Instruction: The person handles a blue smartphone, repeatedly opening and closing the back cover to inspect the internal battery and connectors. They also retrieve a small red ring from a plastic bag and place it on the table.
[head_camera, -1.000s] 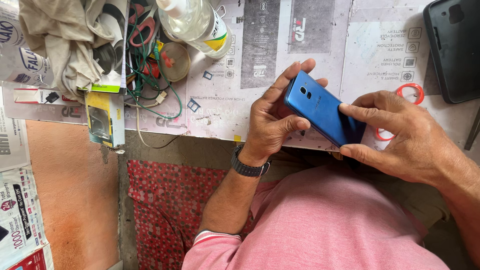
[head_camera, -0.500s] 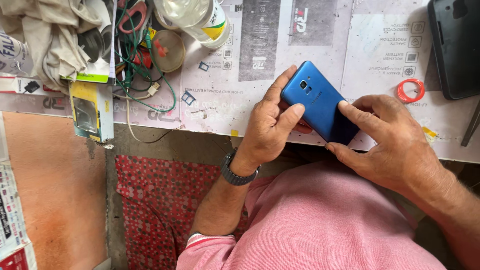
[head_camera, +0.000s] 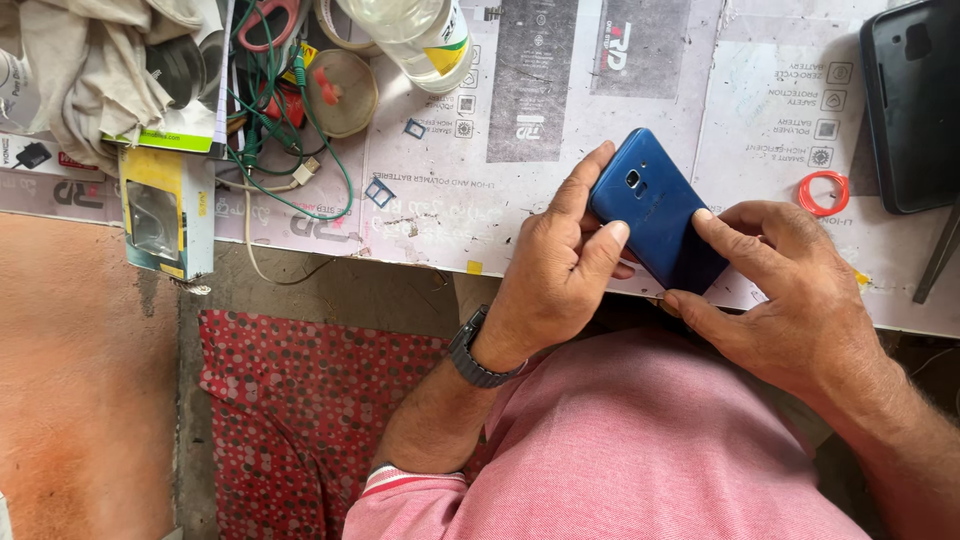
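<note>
Gleaming blue phone (head_camera: 655, 210), back upward

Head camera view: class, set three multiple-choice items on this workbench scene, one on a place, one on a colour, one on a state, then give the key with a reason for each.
1. Where does the red ring lie?
A. on the paper-covered bench, right of the phone
B. on the person's wrist
C. inside the plastic bottle

2. What colour is the back of the phone held in both hands?
A. white
B. blue
C. green

3. How is the phone held?
A. flat on the bench, untouched
B. by the right hand alone
C. between the left hand and the right hand, camera side up

Key: 1 A, the ring rests on the printed sheets between the phone and the black case. 2 B, the rear shell is plainly blue. 3 C, fingers of both hands grip its edges and the lens faces up.
</note>
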